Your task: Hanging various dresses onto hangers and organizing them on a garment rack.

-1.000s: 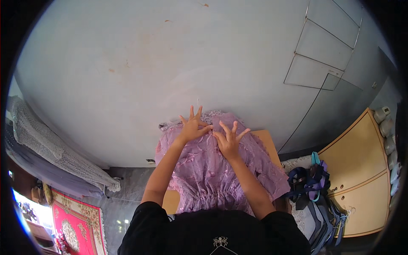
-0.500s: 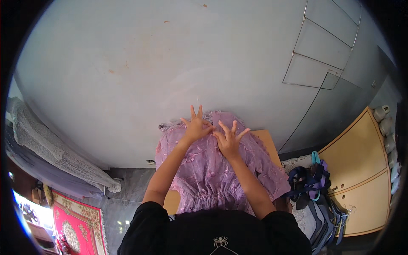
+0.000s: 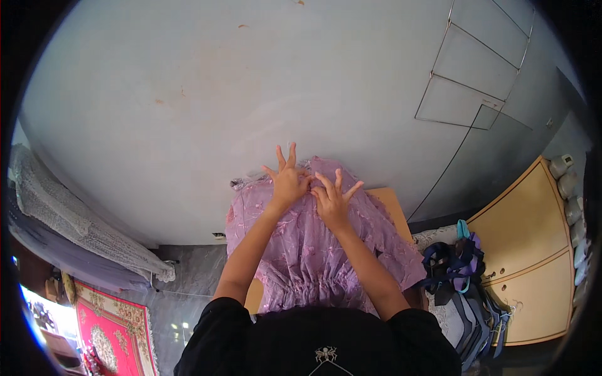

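A purple embroidered dress [image 3: 310, 250] with a gathered waist lies spread out in front of me, its sleeve [image 3: 401, 260] reaching to the right. My left hand [image 3: 287, 185] pinches the cloth near the upper middle of the dress between thumb and forefinger, the other fingers spread upward. Close beside it, my right hand [image 3: 333, 208] makes a similar pinch on the same part, with its remaining fingers fanned out. The fingertips almost meet. Whatever small fastening may be between them is too small to make out.
Under the dress a light wooden board [image 3: 389, 207] shows at the right. A pale wall [image 3: 207, 94] rises just beyond. To the right are dark hangers [image 3: 467, 313] and a wooden cabinet [image 3: 520, 250]. A wire rack [image 3: 470, 81] is on the wall; a red rug [image 3: 113, 326] lies at left.
Both hands have shifted slightly away from me and to the left, still pinching near the top of the dress. The view has also shifted a little.
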Available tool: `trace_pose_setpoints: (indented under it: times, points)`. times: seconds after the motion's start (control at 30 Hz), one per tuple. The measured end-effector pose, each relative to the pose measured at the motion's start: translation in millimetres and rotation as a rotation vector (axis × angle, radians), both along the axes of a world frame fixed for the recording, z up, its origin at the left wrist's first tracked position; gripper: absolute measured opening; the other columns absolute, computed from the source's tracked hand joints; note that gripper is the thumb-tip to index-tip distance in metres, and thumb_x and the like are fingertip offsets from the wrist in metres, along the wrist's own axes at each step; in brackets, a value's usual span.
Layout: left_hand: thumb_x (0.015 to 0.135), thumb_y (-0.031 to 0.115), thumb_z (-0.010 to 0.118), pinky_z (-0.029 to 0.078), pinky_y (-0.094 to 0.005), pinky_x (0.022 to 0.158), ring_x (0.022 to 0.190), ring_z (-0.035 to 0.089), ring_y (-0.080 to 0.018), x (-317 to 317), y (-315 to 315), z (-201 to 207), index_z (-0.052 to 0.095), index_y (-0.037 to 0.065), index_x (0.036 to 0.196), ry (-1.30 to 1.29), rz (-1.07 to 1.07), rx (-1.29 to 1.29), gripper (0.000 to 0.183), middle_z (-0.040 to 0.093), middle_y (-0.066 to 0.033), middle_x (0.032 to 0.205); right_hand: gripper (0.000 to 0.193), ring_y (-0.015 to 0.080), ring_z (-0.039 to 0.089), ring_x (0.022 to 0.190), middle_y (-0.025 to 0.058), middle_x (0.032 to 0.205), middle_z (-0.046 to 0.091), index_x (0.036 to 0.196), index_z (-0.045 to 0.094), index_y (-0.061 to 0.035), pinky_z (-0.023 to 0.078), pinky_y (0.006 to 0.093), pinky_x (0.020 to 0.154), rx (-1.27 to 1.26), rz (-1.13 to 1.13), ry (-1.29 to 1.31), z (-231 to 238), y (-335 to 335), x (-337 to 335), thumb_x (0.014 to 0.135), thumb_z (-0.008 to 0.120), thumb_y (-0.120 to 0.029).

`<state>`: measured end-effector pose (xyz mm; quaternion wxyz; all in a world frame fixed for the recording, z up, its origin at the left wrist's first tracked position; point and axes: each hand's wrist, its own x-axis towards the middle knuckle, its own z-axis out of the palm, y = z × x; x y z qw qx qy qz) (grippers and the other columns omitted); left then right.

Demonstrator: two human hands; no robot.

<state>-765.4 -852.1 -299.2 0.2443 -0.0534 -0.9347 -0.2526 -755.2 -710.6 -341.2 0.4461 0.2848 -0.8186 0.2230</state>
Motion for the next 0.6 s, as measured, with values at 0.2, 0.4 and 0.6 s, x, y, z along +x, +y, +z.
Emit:
trace_pose_setpoints:
  times: [0.2, 0.4, 0.6]
  points:
    - [0.066, 0.021, 0.070, -0.002, -0.0788, 0.083, 0.134, -0.003, -0.0422, 2.4, -0.5, -3.5, 0.071, 0.014, 0.074, -0.037, 0.014, 0.087, 0.010, 0.015, -0.0087, 0.147, 0.008, 0.0304, 0.023, 0.131, -0.0082, 0.122, 0.046, 0.074, 0.060, -0.0138, -0.007, 0.0724, 0.092, 0.058, -0.004, 0.042, -2.2, 7.8, 4.8, 0.080, 0.061, -0.019]
    - [0.066, 0.024, 0.071, -0.002, -0.0788, 0.083, 0.133, -0.004, -0.0428, 2.7, 1.8, -1.5, 0.071, 0.016, 0.073, -0.018, 0.027, 0.072, 0.011, 0.015, -0.0087, 0.147, 0.008, 0.0292, 0.022, 0.132, -0.0079, 0.121, 0.046, 0.074, 0.059, -0.0149, -0.007, 0.0720, 0.093, 0.070, -0.039, 0.079, -6.6, 9.9, 10.8, 0.079, 0.062, -0.020]
    - [0.067, 0.023, 0.071, -0.001, -0.0789, 0.083, 0.133, -0.004, -0.0429, 2.6, 5.3, 3.9, 0.072, 0.017, 0.074, -0.050, 0.067, 0.011, 0.010, 0.015, -0.0097, 0.147, 0.009, 0.0267, 0.027, 0.129, -0.0097, 0.122, 0.045, 0.077, 0.060, -0.0146, -0.005, 0.0743, 0.091, 0.021, -0.053, 0.073, -13.4, 7.9, 11.8, 0.080, 0.061, -0.024]
